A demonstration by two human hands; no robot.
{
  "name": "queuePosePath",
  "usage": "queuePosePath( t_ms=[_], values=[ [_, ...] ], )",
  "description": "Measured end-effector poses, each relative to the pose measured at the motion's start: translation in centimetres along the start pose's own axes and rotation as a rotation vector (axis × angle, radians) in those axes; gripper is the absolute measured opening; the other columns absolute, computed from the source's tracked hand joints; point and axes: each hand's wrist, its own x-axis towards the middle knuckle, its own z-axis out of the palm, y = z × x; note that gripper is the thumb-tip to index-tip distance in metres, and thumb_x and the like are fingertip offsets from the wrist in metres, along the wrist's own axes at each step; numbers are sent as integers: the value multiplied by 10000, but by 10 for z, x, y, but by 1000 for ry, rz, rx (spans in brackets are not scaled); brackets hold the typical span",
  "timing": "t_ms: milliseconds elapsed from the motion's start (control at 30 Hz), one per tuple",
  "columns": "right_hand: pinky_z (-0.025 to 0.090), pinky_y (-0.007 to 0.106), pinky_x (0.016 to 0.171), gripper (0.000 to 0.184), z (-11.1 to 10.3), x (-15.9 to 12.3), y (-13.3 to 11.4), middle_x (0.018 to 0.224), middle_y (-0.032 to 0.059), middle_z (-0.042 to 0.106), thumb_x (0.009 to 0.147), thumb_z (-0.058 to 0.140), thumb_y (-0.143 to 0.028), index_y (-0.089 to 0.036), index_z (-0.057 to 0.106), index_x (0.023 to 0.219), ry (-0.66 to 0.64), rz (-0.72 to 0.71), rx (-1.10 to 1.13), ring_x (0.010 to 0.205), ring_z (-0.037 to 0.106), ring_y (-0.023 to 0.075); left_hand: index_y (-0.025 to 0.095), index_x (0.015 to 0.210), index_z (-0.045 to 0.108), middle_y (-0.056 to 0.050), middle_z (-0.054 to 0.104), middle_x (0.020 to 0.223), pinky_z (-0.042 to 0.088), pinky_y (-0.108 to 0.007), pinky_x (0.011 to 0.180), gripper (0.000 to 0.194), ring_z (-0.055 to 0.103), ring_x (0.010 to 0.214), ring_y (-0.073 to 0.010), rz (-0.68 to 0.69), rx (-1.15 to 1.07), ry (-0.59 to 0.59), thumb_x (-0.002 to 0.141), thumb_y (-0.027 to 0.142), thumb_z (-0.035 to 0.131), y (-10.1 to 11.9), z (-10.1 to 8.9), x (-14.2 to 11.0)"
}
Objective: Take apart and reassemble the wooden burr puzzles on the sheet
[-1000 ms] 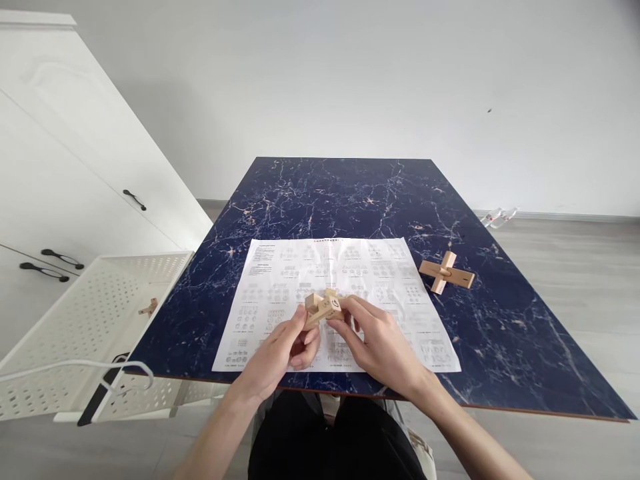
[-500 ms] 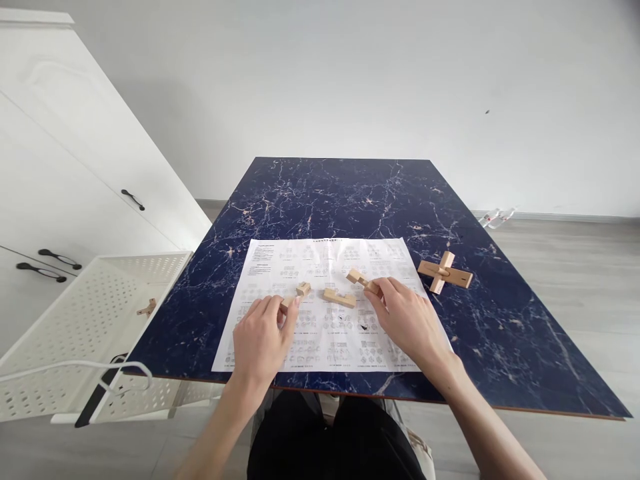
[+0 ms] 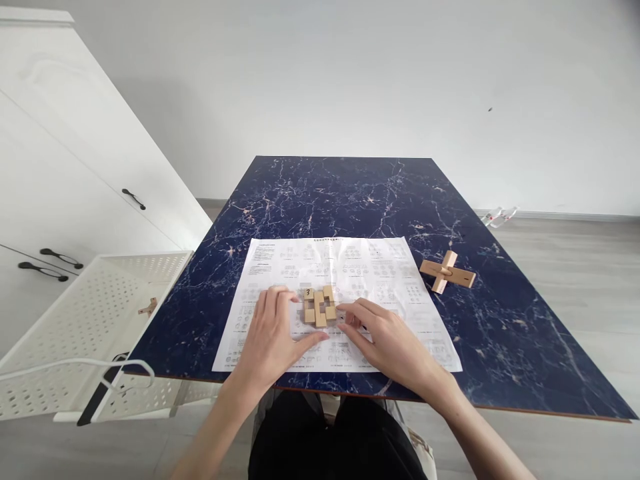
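Observation:
Three notched wooden puzzle pieces (image 3: 319,307) lie side by side on a printed instruction sheet (image 3: 395,280) on the dark blue marbled table (image 3: 350,193). My left hand (image 3: 273,337) rests flat on the sheet just left of the pieces, its fingers stretched out and its fingertips beside them. My right hand (image 3: 387,343) lies to their right, fingers extended, with the fingertips touching the right side of the group. Neither hand grips a piece.
An assembled wooden cross (image 3: 447,272) lies on the table at the right, past the sheet. A white perforated basket (image 3: 95,313) stands at the table's left edge with a small wooden piece (image 3: 149,307) in it. White cabinets stand behind it.
The pieces, first held together in both hands, were spread apart on the sheet half a second ago. Now they lie pushed together in a row and both hands have closed in beside them.

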Motion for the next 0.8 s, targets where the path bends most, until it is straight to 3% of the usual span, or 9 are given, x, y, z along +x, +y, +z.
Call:
queuePosePath(
  t_ms=[100, 167, 233, 333, 467, 633, 800],
  values=[
    [592, 392, 783, 246, -1, -6, 5, 1068, 75, 743, 1132, 514, -304, -232, 658, 1317, 25, 23, 71, 920, 746, 249, 296, 1532, 385, -181, 470, 1586, 464, -620, 1161, 855, 462, 1483, -439, 95, -64, -84, 881, 621, 834, 4, 2, 9],
    [597, 381, 775, 238, -1, -10, 8, 1033, 67, 739, 1132, 512, -309, -239, 659, 1306, 43, 33, 126, 889, 738, 237, 344, 1597, 337, -158, 409, 1671, 425, -631, 1209, 810, 388, 1554, -434, 160, -80, -179, 956, 627, 744, 8, 4, 16],
    [601, 370, 769, 220, 1, -14, 10, 1030, 65, 741, 1128, 519, -310, -246, 664, 1280, 59, 34, 170, 881, 733, 231, 363, 1594, 369, -135, 425, 1663, 439, -613, 1202, 660, 406, 1539, -409, 208, -82, -250, 1038, 604, 630, 12, 7, 25],
    [597, 367, 775, 184, 6, -18, 11, 998, 59, 734, 1118, 528, -298, -249, 682, 1204, 94, 42, 198, 867, 715, 228, 328, 1493, 502, -131, 536, 1495, 496, -592, 1131, 470, 527, 1376, -377, 236, -58, -286, 1096, 581, 516, 7, 12, 36],
    [589, 357, 764, 183, 9, -21, 11, 996, 58, 727, 1118, 519, -300, -248, 688, 1167, 135, 41, 220, 853, 696, 222, 253, 1420, 571, -185, 546, 1395, 538, -616, 1026, 498, 543, 1275, -421, 114, 53, -246, 1085, 613, 492, -33, 10, 55],
    [590, 365, 768, 187, 11, -21, 11, 1010, 64, 728, 1124, 513, -312, -252, 683, 1176, 147, 43, 214, 859, 693, 225, 129, 1389, 585, -238, 501, 1342, 431, -669, 1103, 477, 504, 1253, -445, -139, 302, -58, 1069, 480, 543, -98, -11, 83],
    [601, 369, 763, 195, 13, -21, 11, 1029, 70, 733, 1129, 514, -333, -260, 686, 1183, 145, 45, 212, 853, 696, 225, 123, 1459, 545, -231, 472, 1355, 402, -631, 1116, 539, 485, 1259, -439, -198, 350, 23, 1059, 484, 524, -119, -17, 88]
  ],
)
